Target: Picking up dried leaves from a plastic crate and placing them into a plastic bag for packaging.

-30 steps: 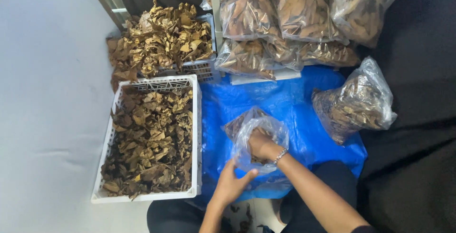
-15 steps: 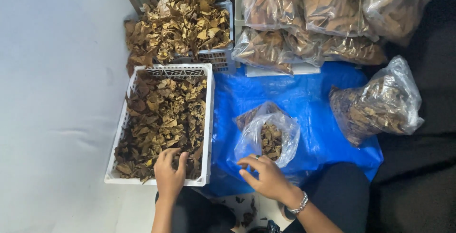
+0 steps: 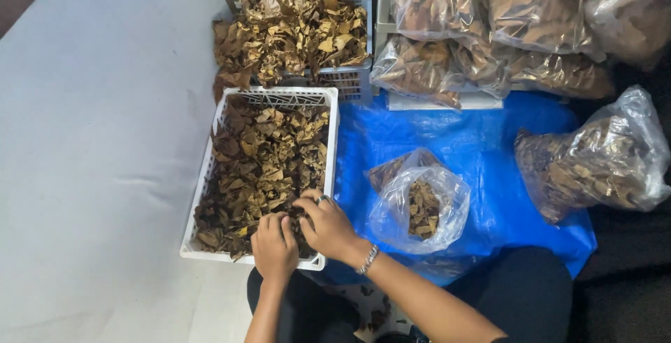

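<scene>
Both my hands are in the near end of a white plastic basket (image 3: 330,148) full of dried brown leaves (image 3: 262,161). My left hand (image 3: 274,247) curls its fingers into the leaves. Beside it, my right hand (image 3: 328,225), with a ring and a bracelet, closes over a clump of leaves. To the right, an open clear plastic bag (image 3: 419,203) with a few leaves inside rests on a blue sheet (image 3: 482,147).
A second basket (image 3: 349,77) heaped with dried leaves stands behind the first. Several filled clear bags (image 3: 489,28) are stacked at the back right, and one more filled bag (image 3: 594,161) lies at the right. A pale grey surface (image 3: 91,140) spreads to the left.
My right hand left the open bag and moved left into the basket. My left hand moved from the bag to the basket's near end; both now dig into the leaves.
</scene>
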